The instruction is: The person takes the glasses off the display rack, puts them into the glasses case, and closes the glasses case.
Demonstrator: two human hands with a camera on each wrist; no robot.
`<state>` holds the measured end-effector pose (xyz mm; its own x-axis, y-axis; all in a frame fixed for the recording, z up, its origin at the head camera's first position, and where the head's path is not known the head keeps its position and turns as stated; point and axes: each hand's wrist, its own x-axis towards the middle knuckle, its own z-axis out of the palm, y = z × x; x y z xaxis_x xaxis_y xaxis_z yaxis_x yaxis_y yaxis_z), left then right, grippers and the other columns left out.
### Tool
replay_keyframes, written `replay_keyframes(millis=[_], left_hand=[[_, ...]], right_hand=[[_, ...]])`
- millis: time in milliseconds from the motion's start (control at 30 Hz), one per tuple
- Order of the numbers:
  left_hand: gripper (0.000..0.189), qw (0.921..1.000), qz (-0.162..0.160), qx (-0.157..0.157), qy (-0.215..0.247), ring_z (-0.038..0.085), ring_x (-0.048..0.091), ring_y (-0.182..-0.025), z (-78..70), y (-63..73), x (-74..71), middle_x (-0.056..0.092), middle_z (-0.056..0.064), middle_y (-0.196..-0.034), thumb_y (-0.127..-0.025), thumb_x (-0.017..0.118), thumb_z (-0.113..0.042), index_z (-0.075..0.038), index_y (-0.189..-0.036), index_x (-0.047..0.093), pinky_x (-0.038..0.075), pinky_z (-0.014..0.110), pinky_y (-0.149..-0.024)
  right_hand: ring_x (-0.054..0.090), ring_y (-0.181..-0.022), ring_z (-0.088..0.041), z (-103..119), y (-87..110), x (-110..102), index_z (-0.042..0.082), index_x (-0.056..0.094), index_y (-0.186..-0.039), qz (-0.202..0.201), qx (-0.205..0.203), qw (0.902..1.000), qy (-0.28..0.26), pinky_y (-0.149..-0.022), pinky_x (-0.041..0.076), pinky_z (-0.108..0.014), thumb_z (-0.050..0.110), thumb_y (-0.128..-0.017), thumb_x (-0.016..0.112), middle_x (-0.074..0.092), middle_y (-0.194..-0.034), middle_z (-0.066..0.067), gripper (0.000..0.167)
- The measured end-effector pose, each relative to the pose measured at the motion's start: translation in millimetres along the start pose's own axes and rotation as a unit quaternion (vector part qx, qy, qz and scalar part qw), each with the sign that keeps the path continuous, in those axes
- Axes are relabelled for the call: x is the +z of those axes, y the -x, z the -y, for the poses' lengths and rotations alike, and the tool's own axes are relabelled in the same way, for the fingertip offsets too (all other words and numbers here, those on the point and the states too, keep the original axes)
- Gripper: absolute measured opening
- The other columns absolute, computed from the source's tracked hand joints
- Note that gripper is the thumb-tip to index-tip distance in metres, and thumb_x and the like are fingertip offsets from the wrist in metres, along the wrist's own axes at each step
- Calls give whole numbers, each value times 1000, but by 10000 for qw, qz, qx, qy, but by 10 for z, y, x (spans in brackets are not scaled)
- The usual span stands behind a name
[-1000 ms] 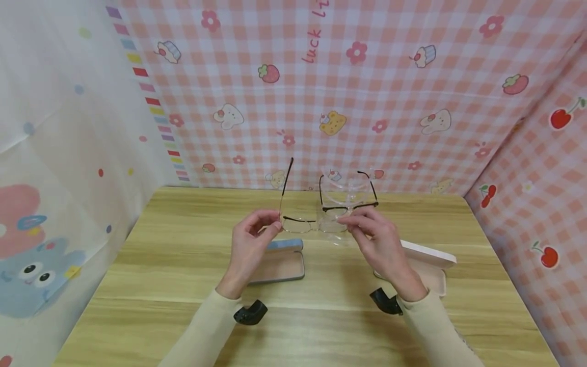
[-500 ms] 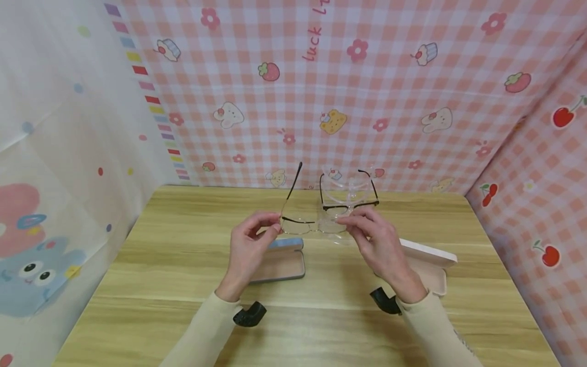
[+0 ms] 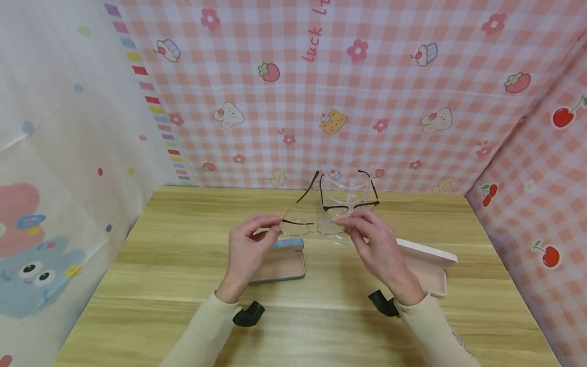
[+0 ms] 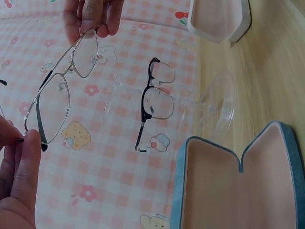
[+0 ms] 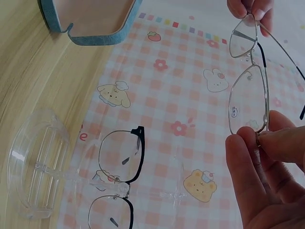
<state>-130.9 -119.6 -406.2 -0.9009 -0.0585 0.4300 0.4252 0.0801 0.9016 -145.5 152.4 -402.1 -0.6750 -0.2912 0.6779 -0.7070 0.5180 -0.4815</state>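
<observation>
Both hands hold a pair of thin metal-rimmed eyeglasses point(image 3: 295, 229) up over the table, one at each end of the frame. The left hand point(image 3: 249, 244) pinches the left hinge corner between thumb and fingers. At the opposite hinge corner, the right hand point(image 3: 378, 244) pinches the frame the same way. One black-tipped temple lies folded behind the lenses; the left one slants partway inward. Behind them, black-browed eyeglasses point(image 4: 145, 105) rest on a clear plastic stand point(image 5: 35, 162), their temples spread toward the wall.
An open blue glasses case point(image 3: 286, 245) with a pale lining lies behind the left hand. To the right, an open white glasses case point(image 3: 431, 253) is partly hidden by the right hand. A checked cloth wall point(image 3: 275, 102) rises behind the wooden table point(image 3: 183, 265).
The left temple of the held eyeglasses has swung inward to the right, toward the lenses. Both hands keep their grip and have hardly moved.
</observation>
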Motion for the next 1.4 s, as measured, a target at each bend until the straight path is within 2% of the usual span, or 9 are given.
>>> replay_keyframes(millis=[167, 467, 667, 1000, 1200, 1400], left_hand=[[20, 9988, -47, 171, -466, 4, 68, -87, -17, 0, -20, 76, 12, -102, -88, 71, 12, 0, -101, 81, 62, 23, -73], [20, 9934, 73, 497, -1027, 8, 70, -85, -43, -2, -54, 75, 9, -98, -85, 72, 13, 0, -97, 81, 63, 27, -74], [22, 9874, 221, 724, -1391, 21, 72, -84, -57, -15, -67, 74, 9, -96, -84, 71, 12, -2, -97, 82, 63, 27, -75], [22, 9737, 567, 1040, -1947, 18, 71, -82, -83, -51, -96, 73, 7, -92, -84, 70, 11, -2, -97, 83, 63, 28, -75], [22, 9699, 781, 1003, -2077, 17, 71, -77, -90, -56, -116, 71, 7, -91, -84, 70, 13, -1, -96, 83, 62, 25, -67], [24, 9652, 919, 925, -2267, 16, 67, -72, -84, -64, -130, 71, 5, -92, -83, 69, 12, -3, -96, 83, 48, 18, -55]], right_hand=[[62, -80, -10, 16, -1, 14, 7, 80, -102, 31, 29, 10000, 10, -70, 47, -9, -14, -87, 74, 67, -99, -1, 27], [64, -83, -11, 45, -8, 25, 6, 79, -101, 63, 84, 9999, -87, -74, 50, -8, -14, -88, 74, 67, -101, -2, 24], [67, -85, -12, 63, -14, 16, 5, 78, -100, 91, 201, 9997, -34, -75, 52, -8, -13, -89, 73, 68, -100, -2, 22], [67, -85, -12, 61, -13, 17, 5, 78, -99, 80, 240, 9997, -1, -74, 55, -11, -14, -88, 73, 67, -99, -2, 22], [66, -85, -12, 65, -9, 20, 5, 78, -99, 126, 318, 9994, 51, -71, 58, -18, -13, -89, 73, 67, -99, -1, 22], [66, -85, -12, 69, -11, 22, 5, 77, -100, 189, 350, 9992, 95, -69, 61, -25, -12, -90, 73, 67, -100, -2, 20]])
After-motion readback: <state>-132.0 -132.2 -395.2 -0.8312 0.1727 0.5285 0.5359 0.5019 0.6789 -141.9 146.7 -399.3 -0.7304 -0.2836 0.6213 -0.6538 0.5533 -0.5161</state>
